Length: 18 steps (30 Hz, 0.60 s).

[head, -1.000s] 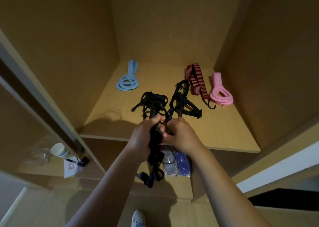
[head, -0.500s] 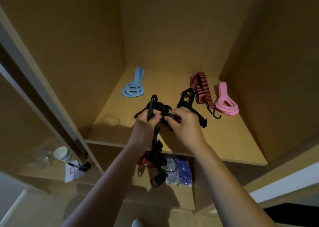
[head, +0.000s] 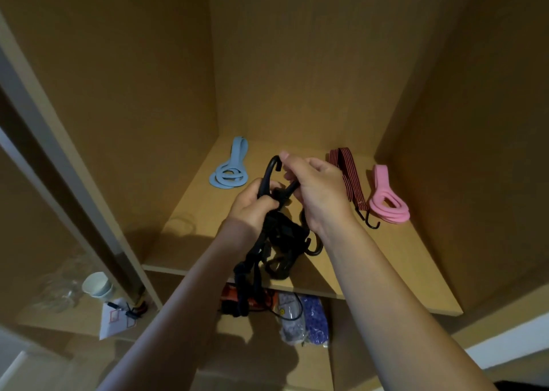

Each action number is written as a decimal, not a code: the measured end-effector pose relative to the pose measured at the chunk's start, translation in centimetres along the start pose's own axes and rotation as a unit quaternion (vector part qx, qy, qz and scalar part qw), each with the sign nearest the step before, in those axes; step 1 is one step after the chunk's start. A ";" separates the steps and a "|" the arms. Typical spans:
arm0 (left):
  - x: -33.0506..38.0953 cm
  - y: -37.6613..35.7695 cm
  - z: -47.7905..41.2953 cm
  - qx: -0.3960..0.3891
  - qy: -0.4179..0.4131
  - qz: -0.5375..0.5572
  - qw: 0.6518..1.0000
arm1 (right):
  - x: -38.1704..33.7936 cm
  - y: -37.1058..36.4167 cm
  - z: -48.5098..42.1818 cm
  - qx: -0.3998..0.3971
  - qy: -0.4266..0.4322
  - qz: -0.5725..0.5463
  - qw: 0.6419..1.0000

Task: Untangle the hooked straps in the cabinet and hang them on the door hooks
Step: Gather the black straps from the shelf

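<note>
A tangled bundle of black hooked straps (head: 277,239) hangs in the air above the front of the cabinet shelf (head: 208,212). My left hand (head: 252,205) grips the bundle at its top, just under a big black hook (head: 269,174) that sticks up. My right hand (head: 318,191) pinches another black hook beside it, fingers curled round it. Loose strap ends and more hooks dangle below both hands, past the shelf's front edge. No door hooks show in the head view.
On the shelf lie a coiled blue strap (head: 230,171), a red-and-black striped hooked strap (head: 349,182) and a coiled pink strap (head: 386,200). The lower shelf holds an orange item (head: 228,294) and bagged things (head: 309,322). Paper cups (head: 96,285) stand at the left.
Both hands have lifted the black bundle higher and farther over the shelf. One hook now points up above my left hand, and my right hand has shifted its hold to a neighbouring hook.
</note>
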<state>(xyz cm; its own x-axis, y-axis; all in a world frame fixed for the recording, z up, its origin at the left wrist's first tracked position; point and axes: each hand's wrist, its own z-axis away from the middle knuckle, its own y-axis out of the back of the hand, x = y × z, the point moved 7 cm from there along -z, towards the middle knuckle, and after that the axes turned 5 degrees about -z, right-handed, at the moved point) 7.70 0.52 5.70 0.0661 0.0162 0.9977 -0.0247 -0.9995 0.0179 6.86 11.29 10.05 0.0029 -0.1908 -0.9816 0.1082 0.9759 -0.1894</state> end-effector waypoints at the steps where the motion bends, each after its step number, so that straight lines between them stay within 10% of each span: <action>1: 0.2 0.0 -0.1 -0.002 -0.005 -0.003 1.000 | 0.1 -0.5 0.0 -0.018 -0.018 -0.011 1.000; 5: 0.5 1.4 -0.4 0.067 -0.021 0.006 0.998 | 0.2 -2.4 0.3 -0.129 -0.051 -0.106 0.985; 9: 0.5 1.6 -0.7 0.087 0.032 0.149 0.984 | 1.6 -0.8 0.7 -0.110 0.042 0.059 0.991; 18: 1.6 1.8 -3.1 0.013 0.064 0.404 0.913 | 8.7 -1.9 4.3 -0.374 -0.084 0.231 0.894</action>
<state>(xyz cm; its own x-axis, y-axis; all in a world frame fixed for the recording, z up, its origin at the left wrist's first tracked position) 4.70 -1.16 7.49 -0.0804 -0.7244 0.6847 0.0089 -0.6874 -0.7262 10.94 7.30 1.98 0.0322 0.2990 -0.9537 -0.6379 0.7407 0.2107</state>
